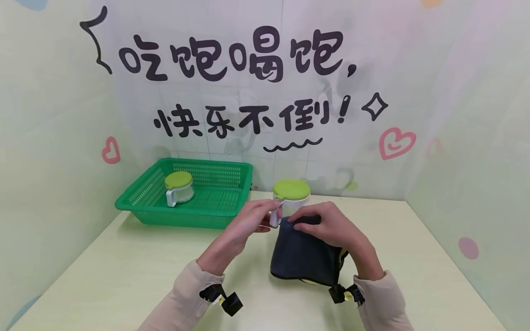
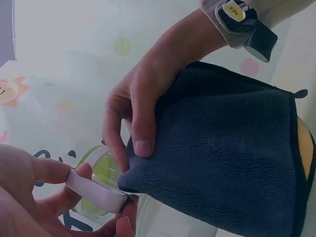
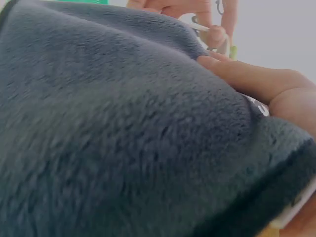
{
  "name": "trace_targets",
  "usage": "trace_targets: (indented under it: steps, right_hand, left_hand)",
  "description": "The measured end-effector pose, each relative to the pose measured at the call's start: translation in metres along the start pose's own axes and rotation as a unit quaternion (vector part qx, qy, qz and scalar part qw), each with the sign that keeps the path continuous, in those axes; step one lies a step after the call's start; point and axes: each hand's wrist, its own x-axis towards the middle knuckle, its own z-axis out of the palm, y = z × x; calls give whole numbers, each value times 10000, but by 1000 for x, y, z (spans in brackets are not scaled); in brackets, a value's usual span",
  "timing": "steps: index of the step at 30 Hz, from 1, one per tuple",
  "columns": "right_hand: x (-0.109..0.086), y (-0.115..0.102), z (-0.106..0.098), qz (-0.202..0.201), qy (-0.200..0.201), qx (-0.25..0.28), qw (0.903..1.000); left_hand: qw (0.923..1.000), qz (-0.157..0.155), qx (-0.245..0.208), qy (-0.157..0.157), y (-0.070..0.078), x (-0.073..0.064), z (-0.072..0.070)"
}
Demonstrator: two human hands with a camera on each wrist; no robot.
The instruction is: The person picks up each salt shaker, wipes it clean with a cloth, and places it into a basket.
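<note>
My left hand point(image 1: 248, 220) holds a clear jar with a green lid point(image 1: 291, 189) by its white handle point(image 2: 96, 191); the fingers wrap the handle in the left wrist view. A dark blue-grey fleecy cloth point(image 1: 304, 253) with black edging hangs from my right hand point(image 1: 331, 225), whose thumb and fingers pinch its upper edge. The cloth's top corner lies right at the jar's side and handle, covering the lower part of the jar in the head view. In the right wrist view the cloth point(image 3: 108, 108) fills most of the picture, with the right thumb point(image 3: 247, 76) on its edge.
A green plastic basket point(image 1: 178, 220) stands at the back left of the pale table point(image 1: 145, 271). Inside it sits another jar point(image 1: 180, 187) with a green lid and white handle. Printed wall panels point(image 1: 248, 161) enclose the table at the back and sides.
</note>
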Motion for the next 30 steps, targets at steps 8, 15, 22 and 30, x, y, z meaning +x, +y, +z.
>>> trace_targets:
  steps: [8, 15, 22, 30]
  right_hand:
    - [-2, 5, 1, 83, -139, -42, 9999]
    - [-7, 5, -7, 85, 535, -39, 9985]
    - [-9, 3, -11, -205, 1316, 30, 9911]
    - [-8, 10, -16, 10, 498, -36, 9988]
  left_hand:
    - [9999, -65, -77, 82, 0, 0, -4]
    - [10000, -51, -56, -23, 0, 0, -6]
    - [10000, -54, -26, -42, 2, -1, -5]
    - [9999, 41, -114, -17, 6, -3, -8]
